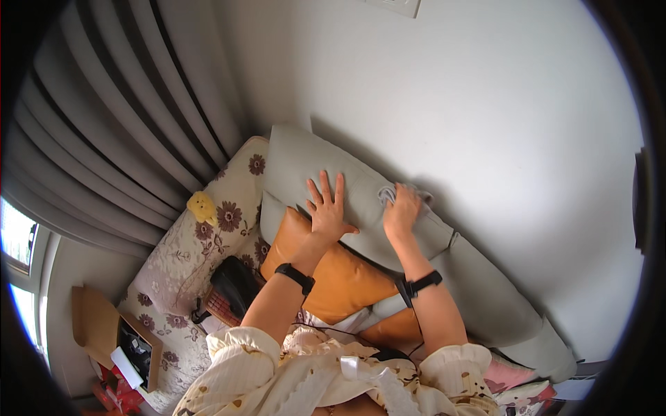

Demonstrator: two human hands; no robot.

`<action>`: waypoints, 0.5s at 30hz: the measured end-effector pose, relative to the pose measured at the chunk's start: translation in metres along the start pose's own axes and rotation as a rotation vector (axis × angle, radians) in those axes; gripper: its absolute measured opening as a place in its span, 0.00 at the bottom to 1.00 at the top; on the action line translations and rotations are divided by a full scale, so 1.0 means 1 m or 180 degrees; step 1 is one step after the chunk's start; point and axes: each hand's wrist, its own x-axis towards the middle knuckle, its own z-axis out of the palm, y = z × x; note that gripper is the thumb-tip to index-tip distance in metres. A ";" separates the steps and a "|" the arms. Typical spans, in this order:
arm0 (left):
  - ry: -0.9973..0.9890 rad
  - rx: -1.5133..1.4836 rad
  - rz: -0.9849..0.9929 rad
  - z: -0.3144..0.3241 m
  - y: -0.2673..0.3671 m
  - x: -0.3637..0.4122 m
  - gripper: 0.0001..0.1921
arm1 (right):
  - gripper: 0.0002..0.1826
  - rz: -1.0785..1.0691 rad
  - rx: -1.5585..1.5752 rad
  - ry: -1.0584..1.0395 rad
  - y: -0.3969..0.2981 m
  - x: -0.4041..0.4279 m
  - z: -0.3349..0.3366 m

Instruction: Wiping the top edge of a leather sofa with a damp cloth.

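My left hand (330, 212) lies with spread fingers on the grey backrest cushion (359, 182) of a sofa and holds nothing. Bunched under my right hand (404, 210) is a grey cloth (387, 195), pressed against the upper edge of the same backrest, near the wall. Below my left hand an orange cushion (338, 281) leans on the backrest. A second orange cushion (395, 328) lies partly hidden behind my right forearm. Both wrists wear black straps.
A yellow plush toy (202, 207) sits on the flower-patterned armrest (177, 265) at left. A black bag (234, 286) lies beside it on the seat. An open cardboard box (99, 325) stands at lower left, near a grey curtain (119, 119). The white wall (494, 130) rises behind the sofa.
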 end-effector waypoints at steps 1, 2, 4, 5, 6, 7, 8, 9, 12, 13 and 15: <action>-0.0007 0.0000 0.0025 0.000 0.000 0.001 0.68 | 0.21 0.0018 0.0261 -0.0034 -0.005 0.016 0.010; -0.0040 -0.0009 0.0007 0.001 -0.002 0.002 0.68 | 0.20 0.0181 0.0836 -0.0127 -0.024 0.031 0.006; -0.0072 -0.0001 -0.0014 0.001 -0.004 0.003 0.68 | 0.20 -0.0280 0.1431 0.0044 -0.059 0.059 0.012; -0.0095 0.0010 0.0021 0.003 0.000 0.004 0.67 | 0.20 -0.0880 0.1388 0.0329 -0.065 0.069 0.018; -0.0114 0.0032 0.0047 0.003 0.001 0.005 0.67 | 0.20 -0.0856 0.1367 0.0350 -0.072 0.073 0.023; -0.0115 0.0034 0.0073 0.004 0.000 0.006 0.67 | 0.21 -0.1361 0.1022 0.0033 -0.080 0.077 0.029; -0.0248 0.0207 0.0063 0.007 -0.002 0.008 0.65 | 0.21 -0.1855 0.0665 -0.0291 -0.083 0.080 0.033; -0.0373 0.0388 0.0005 0.008 -0.006 0.008 0.64 | 0.21 -0.1869 0.0683 -0.0296 -0.083 0.077 0.044; -0.0346 0.0272 0.0078 0.004 -0.005 0.011 0.62 | 0.20 -0.2060 0.0403 -0.0283 -0.067 0.067 0.059; -0.0306 0.0174 0.0082 0.003 -0.008 0.009 0.62 | 0.20 -0.2090 0.0438 -0.0312 -0.064 0.066 0.053; -0.0228 0.0096 0.0005 0.003 -0.008 0.008 0.62 | 0.18 -0.1861 0.0301 -0.0701 -0.054 0.067 0.036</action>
